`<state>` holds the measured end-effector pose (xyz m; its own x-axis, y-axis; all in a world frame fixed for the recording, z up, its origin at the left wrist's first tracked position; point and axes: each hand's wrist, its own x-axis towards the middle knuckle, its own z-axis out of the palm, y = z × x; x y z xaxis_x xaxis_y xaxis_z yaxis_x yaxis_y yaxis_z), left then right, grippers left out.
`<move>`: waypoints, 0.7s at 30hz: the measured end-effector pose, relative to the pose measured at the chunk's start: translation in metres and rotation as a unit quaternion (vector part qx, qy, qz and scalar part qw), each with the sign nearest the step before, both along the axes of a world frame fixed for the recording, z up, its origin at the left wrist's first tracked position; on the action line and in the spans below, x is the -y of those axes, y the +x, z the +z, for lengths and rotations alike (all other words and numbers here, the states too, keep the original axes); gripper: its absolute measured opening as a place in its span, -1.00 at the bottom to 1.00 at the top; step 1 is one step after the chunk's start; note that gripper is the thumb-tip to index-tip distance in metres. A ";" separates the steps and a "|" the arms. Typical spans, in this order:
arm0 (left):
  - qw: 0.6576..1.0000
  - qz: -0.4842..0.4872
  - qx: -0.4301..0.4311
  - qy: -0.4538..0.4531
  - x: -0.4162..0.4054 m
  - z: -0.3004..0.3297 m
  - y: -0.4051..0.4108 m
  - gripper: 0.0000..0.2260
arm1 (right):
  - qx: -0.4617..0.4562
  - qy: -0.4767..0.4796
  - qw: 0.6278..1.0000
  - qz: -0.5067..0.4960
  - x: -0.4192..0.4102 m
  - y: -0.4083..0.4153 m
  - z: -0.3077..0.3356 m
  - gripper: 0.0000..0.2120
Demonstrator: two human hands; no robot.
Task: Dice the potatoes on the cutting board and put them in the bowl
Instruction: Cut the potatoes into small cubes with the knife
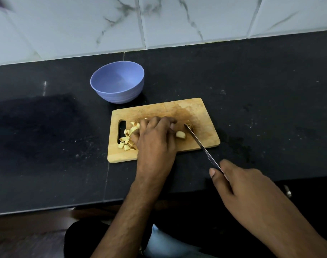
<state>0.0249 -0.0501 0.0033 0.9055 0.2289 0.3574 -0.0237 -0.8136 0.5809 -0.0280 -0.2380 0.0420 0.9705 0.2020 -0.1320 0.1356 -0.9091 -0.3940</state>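
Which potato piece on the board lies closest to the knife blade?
The lone potato chunk right of the left hand, just left of the knife; the other dice are piled near the board's handle slot.

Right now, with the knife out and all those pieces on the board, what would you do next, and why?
Probably cut the loose chunk smaller. It lies apart from the diced pile by the board's handle slot, and the knife, gripped by the right hand, already has its tip down beside it. The left hand rests on the board between them, and the bowl looks empty, so scooping likely comes after.
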 end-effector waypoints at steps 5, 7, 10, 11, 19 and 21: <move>0.997 -0.015 -0.040 0.065 0.002 -0.001 -0.007 -0.72 | 0.009 -0.012 1.000 0.004 0.000 0.001 0.003 -0.68; 0.996 -0.019 -0.045 0.077 0.004 -0.001 -0.005 -0.74 | 0.012 -0.027 1.000 0.001 0.000 0.001 0.006 -0.68; 0.999 -0.030 -0.036 0.028 0.001 0.000 -0.004 -0.76 | 0.009 -0.040 0.999 -0.003 -0.001 0.002 0.009 -0.66; 0.999 -0.036 -0.033 0.000 -0.001 0.000 -0.004 -0.76 | 0.007 -0.037 0.999 -0.004 -0.001 0.002 0.009 -0.66; 0.999 -0.011 -0.031 -0.007 -0.004 -0.004 -0.004 -0.81 | -0.004 -0.017 1.000 0.011 -0.007 0.003 -0.001 -0.67; 0.999 -0.012 -0.029 -0.016 -0.005 -0.005 -0.004 -0.82 | 0.000 -0.022 1.000 0.017 -0.009 0.004 -0.003 -0.68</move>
<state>0.0208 -0.0451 -0.0018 0.9302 0.2166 0.2964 -0.0083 -0.7948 0.6068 -0.0238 -0.2290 0.0391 0.9632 0.2290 -0.1410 0.1670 -0.9202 -0.3539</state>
